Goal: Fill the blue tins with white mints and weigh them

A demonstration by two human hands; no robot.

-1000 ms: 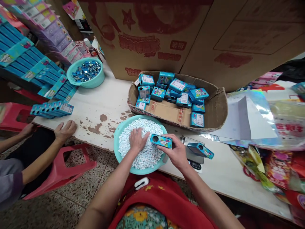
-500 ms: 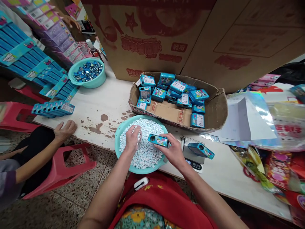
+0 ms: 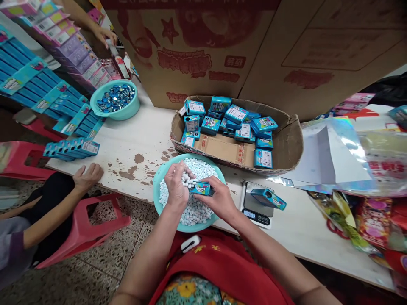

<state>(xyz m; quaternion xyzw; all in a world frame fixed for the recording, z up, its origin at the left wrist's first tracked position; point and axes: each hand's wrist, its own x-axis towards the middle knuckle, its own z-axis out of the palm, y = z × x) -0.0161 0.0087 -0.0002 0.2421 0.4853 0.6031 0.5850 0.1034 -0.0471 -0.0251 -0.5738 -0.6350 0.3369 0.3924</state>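
Over a turquoise basin (image 3: pixel 156 195) of small white candies (image 3: pixel 195 214), my right hand (image 3: pixel 219 195) grips a small blue candy box (image 3: pixel 203 188) lying on its side. My left hand (image 3: pixel 177 182) is curled around a handful of the white candies, some showing at its fingers, right against the box's open end. To the right, another blue candy box (image 3: pixel 269 198) rests tilted on a digital kitchen scale (image 3: pixel 246 199) with a lit display. Behind the basin, a cut-down cardboard tray (image 3: pixel 288 152) holds several similar blue boxes.
At the left, a co-worker's hand (image 3: pixel 89 176) lies on the table edge by a row of blue boxes (image 3: pixel 73 148). A second turquoise basin (image 3: pixel 127 111) holds shiny blue pieces. A large carton (image 3: pixel 197 80) stands behind. Paper sheets (image 3: pixel 314 156) and candy bags (image 3: pixel 375 220) lie right.
My left hand has lifted candies from the basin and met the box. My right hand has brought the box left. At the back left, another person's hand has taken hold of a bottle.
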